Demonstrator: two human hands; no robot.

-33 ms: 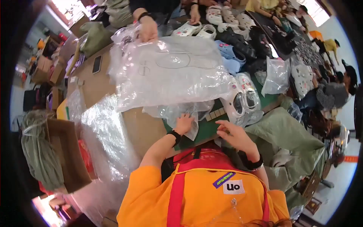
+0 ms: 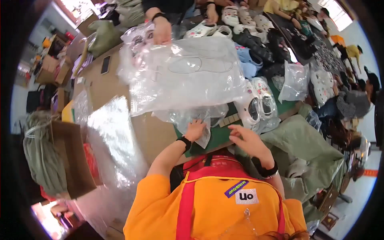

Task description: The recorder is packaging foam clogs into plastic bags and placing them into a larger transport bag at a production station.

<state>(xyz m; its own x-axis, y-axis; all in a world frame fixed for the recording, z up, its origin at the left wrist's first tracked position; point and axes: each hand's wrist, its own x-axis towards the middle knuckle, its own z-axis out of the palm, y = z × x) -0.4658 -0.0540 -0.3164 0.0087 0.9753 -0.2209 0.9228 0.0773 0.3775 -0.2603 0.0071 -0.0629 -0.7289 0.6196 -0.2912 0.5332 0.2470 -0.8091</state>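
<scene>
My left hand (image 2: pixel 195 130) lies palm down on a small clear plastic bag (image 2: pixel 205 140) at the table's near edge, its fingers spread over the film. My right hand (image 2: pixel 249 141) is held above the edge with fingers loosely bent and apart, nothing in them. Just beyond it stands a pair of white clogs (image 2: pixel 258 105) with small charms, partly wrapped in clear plastic. A row of small tan squares (image 2: pixel 229 121) lies between my hands on the green mat (image 2: pixel 196 151). Past my left hand, a large stack of clear bags (image 2: pixel 188 86) printed with a shoe-sole outline covers the table.
Across the table, a co-worker's hand (image 2: pixel 162 31) rests at the stack's far edge. White, black and blue clogs (image 2: pixel 249 60) crowd the back right. A phone (image 2: pixel 105 65) lies on cardboard at left. An open carton (image 2: pixel 72 160) stands left; a green sack (image 2: pixel 308 140) bulges at right.
The view has shifted slightly, so the table's things sit a little farther right. My hands keep nearly the same places, and the co-worker's hand stays at the stack.
</scene>
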